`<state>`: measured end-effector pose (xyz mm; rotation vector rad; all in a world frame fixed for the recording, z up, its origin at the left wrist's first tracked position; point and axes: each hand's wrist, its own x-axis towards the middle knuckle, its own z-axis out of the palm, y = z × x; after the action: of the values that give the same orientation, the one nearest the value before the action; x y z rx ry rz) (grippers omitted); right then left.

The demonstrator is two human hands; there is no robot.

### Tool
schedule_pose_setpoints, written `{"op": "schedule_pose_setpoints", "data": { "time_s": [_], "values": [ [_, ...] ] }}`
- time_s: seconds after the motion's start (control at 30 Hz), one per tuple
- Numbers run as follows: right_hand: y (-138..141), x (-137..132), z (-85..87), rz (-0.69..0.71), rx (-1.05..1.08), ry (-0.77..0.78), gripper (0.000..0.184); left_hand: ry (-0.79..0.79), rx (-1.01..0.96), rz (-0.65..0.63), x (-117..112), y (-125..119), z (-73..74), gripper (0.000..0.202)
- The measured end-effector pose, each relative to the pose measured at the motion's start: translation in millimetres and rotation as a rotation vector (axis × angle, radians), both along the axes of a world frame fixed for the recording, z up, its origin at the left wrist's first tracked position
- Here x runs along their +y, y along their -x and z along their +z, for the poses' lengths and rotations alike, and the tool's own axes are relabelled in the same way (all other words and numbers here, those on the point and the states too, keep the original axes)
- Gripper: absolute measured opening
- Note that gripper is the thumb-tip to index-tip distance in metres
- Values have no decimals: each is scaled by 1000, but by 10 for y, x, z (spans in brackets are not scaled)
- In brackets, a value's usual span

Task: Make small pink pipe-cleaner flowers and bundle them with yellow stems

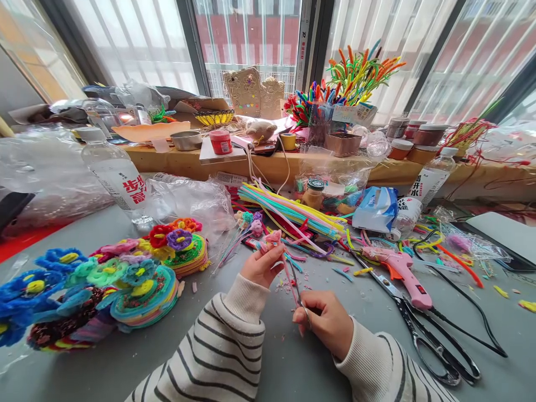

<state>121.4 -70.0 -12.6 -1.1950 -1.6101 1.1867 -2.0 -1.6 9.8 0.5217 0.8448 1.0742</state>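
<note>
Head view: large scissors (392, 288) lie near the right hand (329, 322)

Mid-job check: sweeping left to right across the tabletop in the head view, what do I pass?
Blue fuzzy flowers → turquoise-edged round piece → left hand → right hand → pink glue gun → orange fuzzy stick → yellow scrap.

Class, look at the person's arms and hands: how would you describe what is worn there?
The left hand and right hand are gloveless. Loose off-white sleeves with thin dark stripes end in plain ribbed cuffs.
</note>
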Motion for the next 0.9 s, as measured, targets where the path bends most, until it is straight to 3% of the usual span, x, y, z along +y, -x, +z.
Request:
{"op": "schedule_pose_setpoints", "data": {
  "time_s": [0.1, 0.3, 0.57, 0.73, 0.9],
  "values": [
    [-20, 14, 19, -32, 11, -23, 50, -24, 10, -15, 4, 5, -10, 12],
    [-58, 39, 70, -17, 81, 3, 29, -60, 28, -54, -24, 3, 7, 14],
    [-107, 59, -2, -144, 144, 8, 27, -331, 228, -339, -161, -79, -2, 16],
    [-101, 72, 22, -121, 156, 7, 33, -392, 260, -284, -197, -97, 28, 15],
    [-86, 81, -16, -75, 153, -68, 55, -388, 314, -205, -128, -47, 33, 14]
  ]
}}
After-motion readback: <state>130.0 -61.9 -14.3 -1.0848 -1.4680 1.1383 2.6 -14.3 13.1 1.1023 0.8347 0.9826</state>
